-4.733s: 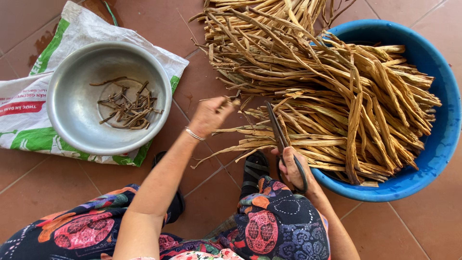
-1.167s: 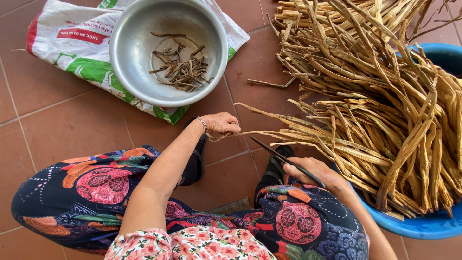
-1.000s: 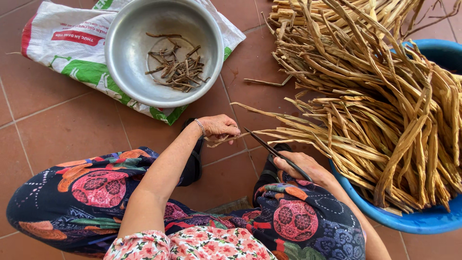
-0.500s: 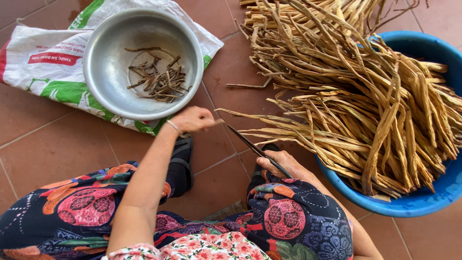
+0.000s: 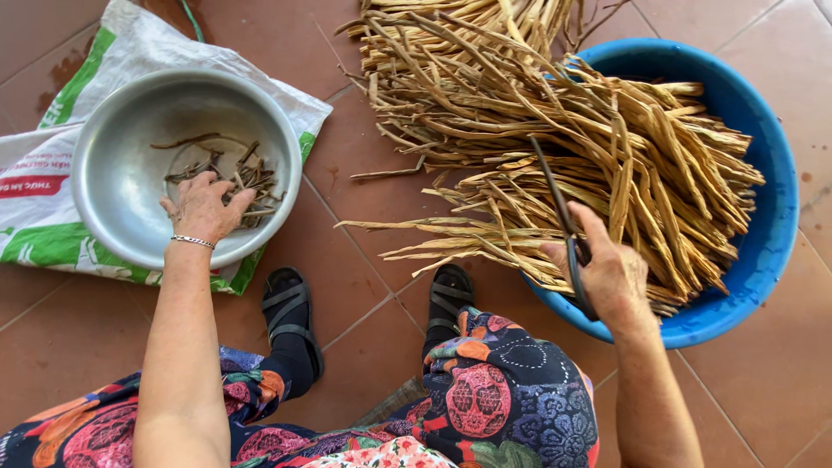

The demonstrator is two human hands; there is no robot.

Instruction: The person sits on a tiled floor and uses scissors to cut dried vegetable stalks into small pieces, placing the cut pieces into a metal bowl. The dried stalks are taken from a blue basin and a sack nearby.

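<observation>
The scissors [image 5: 565, 230] lie with their long axis nearly upright in the view, the closed dark blades pointing away from the person and a little to the left, over the dried stalks [image 5: 555, 147] that fill the blue basin [image 5: 771, 173]. The right hand [image 5: 607, 273] grasps the scissors at the handle, at the near rim of the basin. The left hand [image 5: 204, 208] is well to the left of the basin, inside the metal bowl [image 5: 121, 173], its fingers bent loosely onto the small dark cut pieces [image 5: 230, 173]; whether it pinches one I cannot tell. Under the bowl lies a flat woven sack [image 5: 52, 173], white with green stripes and a red label, on the tiled floor [image 5: 364, 269].
</observation>
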